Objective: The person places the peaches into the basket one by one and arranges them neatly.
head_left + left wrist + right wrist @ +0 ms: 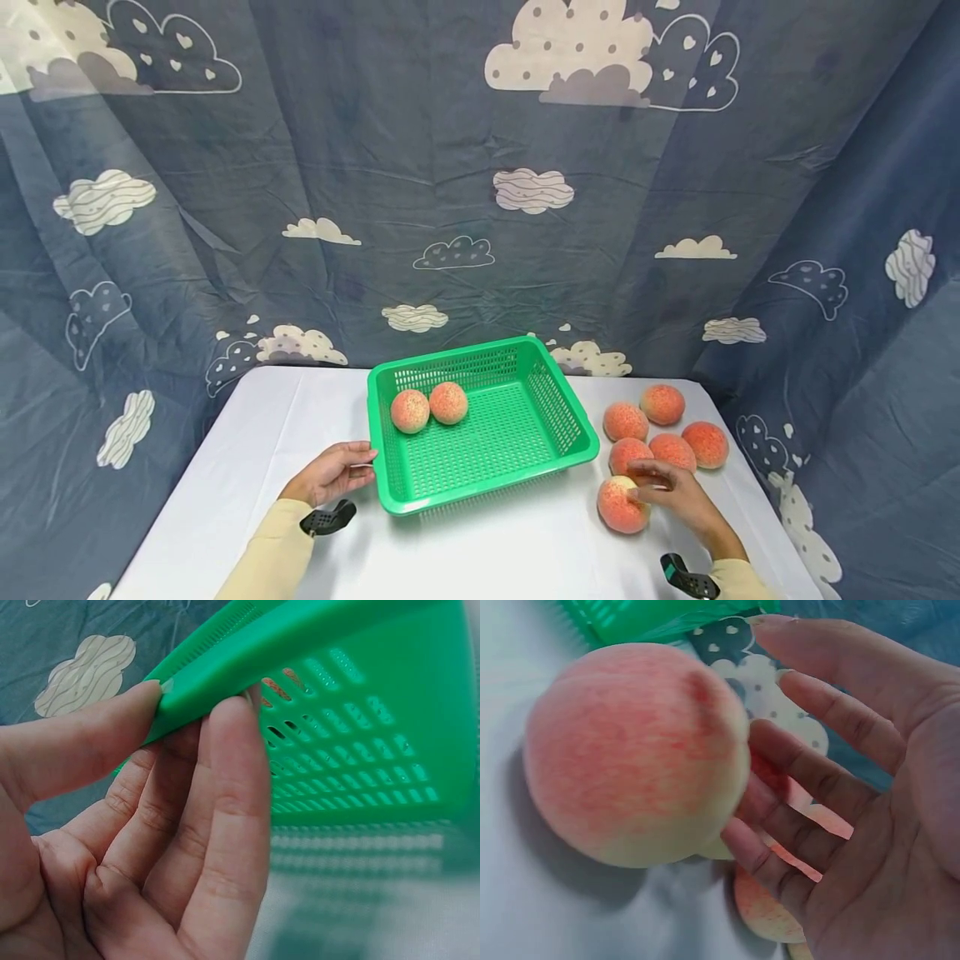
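A blue cloud-print cloth hung behind and around a white tabletop. On it, near the middle, sat a green basket, already holding two peaches against its far left wall. To its right, six more peaches lay on the tabletop: a cluster of five farther back and the nearest peach in front. The left hand steadied the basket, its grip pinched on the left rim, thumb above and fingers below. The right hand rested against the nearest peach, fingers spread and only loosely curved, touching its side rather than clamped round it. Judging by this, the filling was at an early stage: two in, six outside.
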`<state>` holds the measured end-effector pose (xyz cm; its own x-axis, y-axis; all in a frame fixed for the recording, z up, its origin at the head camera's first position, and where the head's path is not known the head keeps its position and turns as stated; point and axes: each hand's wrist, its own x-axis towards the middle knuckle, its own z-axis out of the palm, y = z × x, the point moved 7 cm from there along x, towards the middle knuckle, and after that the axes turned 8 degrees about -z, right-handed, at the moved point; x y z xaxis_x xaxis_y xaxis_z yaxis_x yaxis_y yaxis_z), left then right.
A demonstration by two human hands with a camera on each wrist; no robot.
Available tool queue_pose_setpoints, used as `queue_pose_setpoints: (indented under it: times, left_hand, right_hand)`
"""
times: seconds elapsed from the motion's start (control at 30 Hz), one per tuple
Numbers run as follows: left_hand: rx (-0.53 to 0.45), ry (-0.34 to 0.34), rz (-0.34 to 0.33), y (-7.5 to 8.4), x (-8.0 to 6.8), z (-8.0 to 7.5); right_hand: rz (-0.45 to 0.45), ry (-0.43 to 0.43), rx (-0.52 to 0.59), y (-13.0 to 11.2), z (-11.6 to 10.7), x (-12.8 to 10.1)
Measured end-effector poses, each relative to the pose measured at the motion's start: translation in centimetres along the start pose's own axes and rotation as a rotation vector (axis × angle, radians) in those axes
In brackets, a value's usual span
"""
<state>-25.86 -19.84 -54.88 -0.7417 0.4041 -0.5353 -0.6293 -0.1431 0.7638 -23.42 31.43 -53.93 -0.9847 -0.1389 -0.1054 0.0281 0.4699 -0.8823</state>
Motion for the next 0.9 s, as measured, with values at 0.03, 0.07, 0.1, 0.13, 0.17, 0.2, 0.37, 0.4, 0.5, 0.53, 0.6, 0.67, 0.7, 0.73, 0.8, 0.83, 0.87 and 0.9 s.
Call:
queue_pose_setpoints:
  times: [0.03, 0.07, 0.1, 0.13, 0.17, 0.2, 0.37, 0.4, 0.5, 0.53, 0.6, 0.67, 0.7, 0.73, 0.8, 0.83, 0.87, 0.9]
  left_hand:
    - [0.001, 0.000, 0.000, 0.0, 0.0, 0.0]
    - [0.002, 0.000, 0.000, 0.0, 0.1, 0.0]
    - [0.001, 0.000, 0.001, 0.0, 0.1, 0.0]
    - [0.001, 0.003, 0.001, 0.0, 0.1, -0.1]
    - [0.001, 0.002, 0.001, 0.0, 0.1, -0.1]
    - [0.001, 0.002, 0.003, 0.0, 0.1, -0.1]
    - [-0.003, -0.006, 0.002, -0.1, 0.1, -0.1]
    - [-0.005, -0.009, 0.001, -0.1, 0.1, -0.1]
    - [-0.008, -0.018, -0.004, -0.1, -0.1, 0.1]
    - [-0.010, -0.021, -0.004, -0.1, -0.1, 0.1]
    - [-0.011, -0.027, -0.003, -0.1, -0.1, 0.2]
    - [-0.010, -0.030, -0.004, -0.1, -0.1, 0.1]
    - [-0.007, -0.033, -0.002, -0.1, -0.1, 0.1]
    - [-0.007, -0.033, -0.004, -0.2, 0.0, 0.1]
    - [-0.005, -0.037, -0.005, -0.2, -0.1, 0.2]
    - [-0.005, -0.038, -0.006, -0.2, -0.2, 0.2]
    - [-0.007, -0.040, -0.007, -0.1, -0.2, 0.2]
    - [-0.008, -0.043, -0.006, -0.1, -0.2, 0.3]
  right_hand:
    - [-0.003, -0.004, -0.004, 0.1, 0.1, -0.1]
    - [-0.008, -0.009, -0.010, 0.1, 0.3, -0.1]
    - [-0.014, -0.017, -0.017, 0.1, 0.4, -0.1]
    - [-0.024, -0.025, -0.024, 0.0, 0.6, -0.2]
    - [-0.027, -0.028, -0.025, 0.1, 0.7, -0.2]
    - [-0.038, -0.033, -0.028, 0.1, 0.8, -0.2]
    - [-0.062, -0.039, -0.029, 0.4, 1.3, -0.4]
    - [-0.065, -0.038, -0.036, 0.4, 1.4, -0.6]
    - [-0.058, -0.023, -0.051, 0.4, 1.6, -0.9]
    - [-0.054, -0.016, -0.059, 0.4, 1.7, -1.0]
    - [-0.058, -0.008, -0.073, 0.5, 1.8, -1.0]
    - [-0.051, -0.001, -0.088, 0.6, 1.9, -1.0]
    - [-0.049, -0.001, -0.097, 0.6, 2.0, -1.0]
    - [-0.044, 0.001, -0.109, 0.6, 2.1, -1.0]
    - [-0.032, 0.003, -0.133, 0.6, 2.3, -1.1]
    - [-0.027, 0.002, -0.143, 0.6, 2.4, -1.1]
    - [-0.026, 0.005, -0.150, 0.6, 2.4, -1.1]
    - [-0.029, 0.007, -0.154, 0.5, 2.5, -1.1]
